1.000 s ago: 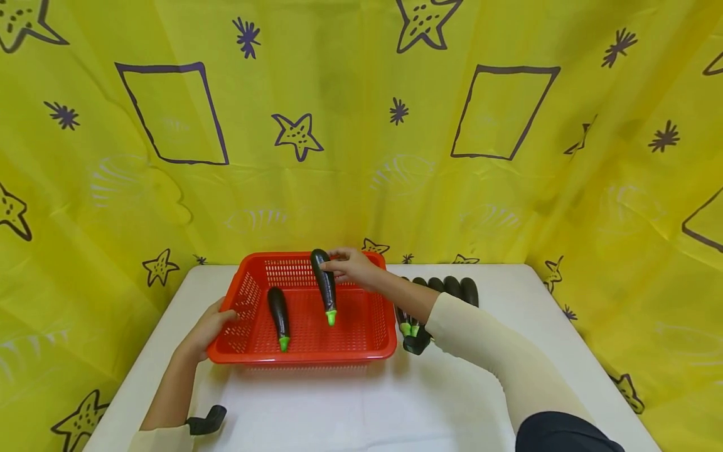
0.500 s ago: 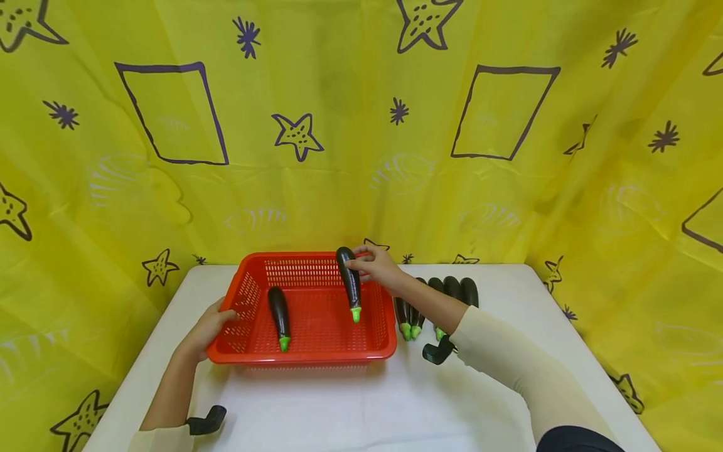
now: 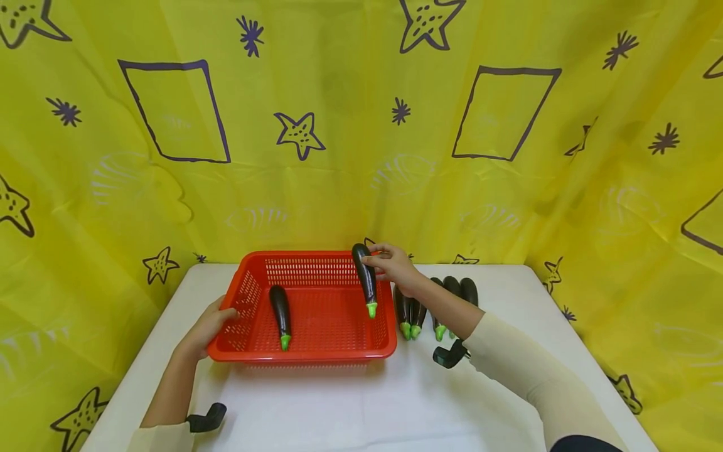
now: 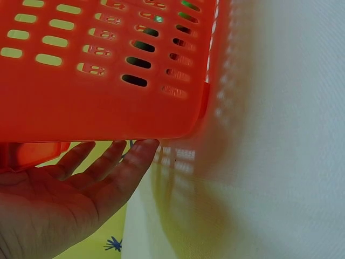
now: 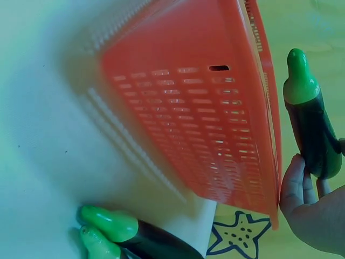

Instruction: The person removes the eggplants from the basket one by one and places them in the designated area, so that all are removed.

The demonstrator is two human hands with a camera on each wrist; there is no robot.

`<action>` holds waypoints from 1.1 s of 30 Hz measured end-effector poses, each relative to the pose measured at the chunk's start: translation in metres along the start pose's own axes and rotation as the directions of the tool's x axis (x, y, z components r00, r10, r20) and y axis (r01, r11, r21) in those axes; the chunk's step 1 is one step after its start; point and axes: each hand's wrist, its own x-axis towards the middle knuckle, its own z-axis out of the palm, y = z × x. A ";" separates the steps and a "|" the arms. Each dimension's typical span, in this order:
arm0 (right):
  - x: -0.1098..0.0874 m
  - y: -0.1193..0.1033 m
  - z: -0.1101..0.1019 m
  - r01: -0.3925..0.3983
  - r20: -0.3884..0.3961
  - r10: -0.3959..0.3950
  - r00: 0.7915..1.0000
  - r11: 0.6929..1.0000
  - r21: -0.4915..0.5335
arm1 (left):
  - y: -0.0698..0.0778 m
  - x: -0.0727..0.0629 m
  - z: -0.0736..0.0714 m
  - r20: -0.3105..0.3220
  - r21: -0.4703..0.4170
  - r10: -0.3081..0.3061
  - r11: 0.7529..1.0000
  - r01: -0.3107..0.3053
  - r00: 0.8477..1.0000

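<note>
A red plastic basket (image 3: pixel 322 314) with slotted walls stands on the table. My left hand (image 3: pixel 209 329) grips its left rim, thumb over the edge; in the left wrist view the fingers of that hand (image 4: pixel 91 199) lie under the rim. Inside the basket, towards the left, lies one dark eggplant (image 3: pixel 280 317) with a green cap. My right hand (image 3: pixel 395 271) pinches another eggplant (image 3: pixel 366 276) by its upper part, above the basket's right side, green cap towards me. The right wrist view shows this held eggplant (image 5: pixel 311 129) beyond the basket rim.
Right of the basket, several more eggplants (image 3: pixel 469 292) lie in a row on the white table (image 3: pixel 350 408), partly hidden by my right forearm. A yellow patterned curtain (image 3: pixel 350 188) hangs behind and at both sides. Black camera mounts (image 3: pixel 206 419) sit at the wrists.
My right hand has moved right with its eggplant, from over the middle of the basket to near its right wall. The left hand and the basket have stayed in place.
</note>
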 end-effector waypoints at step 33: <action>-0.050 0.033 -0.100 0.025 -0.186 -0.025 0.982 1.000 -0.002 | -0.002 0.002 -0.001 -0.019 0.007 0.003 1.000 -0.003 1.000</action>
